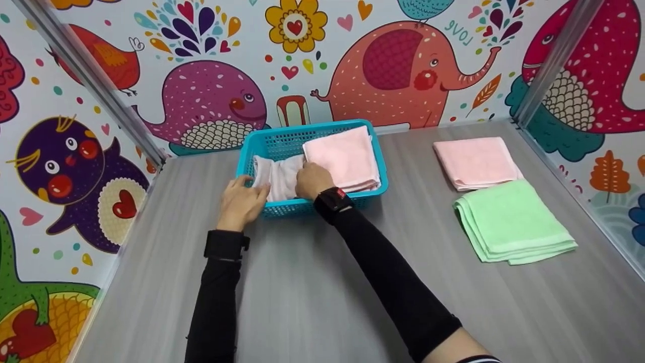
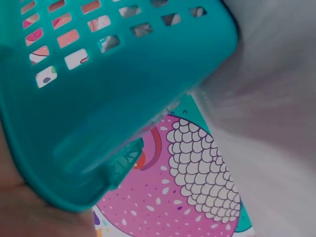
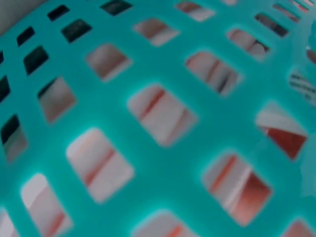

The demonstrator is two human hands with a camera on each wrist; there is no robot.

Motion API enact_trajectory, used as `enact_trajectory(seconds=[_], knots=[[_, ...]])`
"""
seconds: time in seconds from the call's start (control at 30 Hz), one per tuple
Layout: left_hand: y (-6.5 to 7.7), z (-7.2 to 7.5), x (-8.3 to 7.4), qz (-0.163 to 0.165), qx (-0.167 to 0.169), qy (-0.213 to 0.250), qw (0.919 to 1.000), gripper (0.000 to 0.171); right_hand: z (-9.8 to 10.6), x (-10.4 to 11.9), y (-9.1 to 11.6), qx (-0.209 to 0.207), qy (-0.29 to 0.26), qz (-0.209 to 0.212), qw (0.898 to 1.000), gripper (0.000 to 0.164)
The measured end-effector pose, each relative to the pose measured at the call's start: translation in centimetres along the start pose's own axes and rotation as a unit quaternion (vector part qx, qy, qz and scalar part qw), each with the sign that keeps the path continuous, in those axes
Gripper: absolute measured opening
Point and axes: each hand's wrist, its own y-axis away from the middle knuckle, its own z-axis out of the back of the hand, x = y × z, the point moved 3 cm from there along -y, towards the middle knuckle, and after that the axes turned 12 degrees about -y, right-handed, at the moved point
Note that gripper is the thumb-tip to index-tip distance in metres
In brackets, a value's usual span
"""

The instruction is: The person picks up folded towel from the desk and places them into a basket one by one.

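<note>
A turquoise plastic basket (image 1: 312, 128) stands on the table near the back wall. In its left half lies a rumpled pale greyish towel (image 1: 282, 176), with a neatly folded pink towel (image 1: 345, 156) on the right. My left hand (image 1: 239, 201) grips the front left corner of the basket, thumb over the front rim; the left wrist view shows this corner close up. My right hand (image 1: 313, 180) reaches over the front rim and holds the right edge of the pale towel with curled fingers. Its fingertips are hidden. Only the basket's perforated wall (image 3: 168, 163) fills the right wrist view.
Right of the basket, a folded pink towel (image 1: 476, 161) lies on the grey table (image 1: 297, 292). A folded green towel (image 1: 514, 222) overlaps its front edge. Panels with cartoon animals (image 1: 393, 75) enclose the back and sides, with metal posts (image 1: 101, 85) at the corners.
</note>
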Motion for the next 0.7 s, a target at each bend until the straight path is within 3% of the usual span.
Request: enact_trajectory(seconds=[0.1, 0.3, 0.57, 0.7], knots=[[0.0, -0.1, 0.0, 0.003, 0.000, 0.008, 1.0000, 0.065, -0.1, 0.0, 0.0, 0.008, 0.016, 0.003, 1.000, 0.033], [0.0, -0.1, 0.1, -0.005, -0.030, 0.030, 0.9991, 0.062, -0.2, 0.0, -0.3, -0.018, 0.005, 0.008, 1.000, 0.030], [0.2, -0.4, 0.1, -0.021, -0.090, 0.089, 0.9918, 0.045, 0.5, 0.3, 0.3, -0.110, -0.060, 0.057, 0.990, 0.020], [0.4, -0.3, 0.4, -0.003, -0.112, 0.130, 0.9851, 0.043, 1.3, 0.5, 1.1, -0.141, -0.089, 0.081, 0.983, 0.017]])
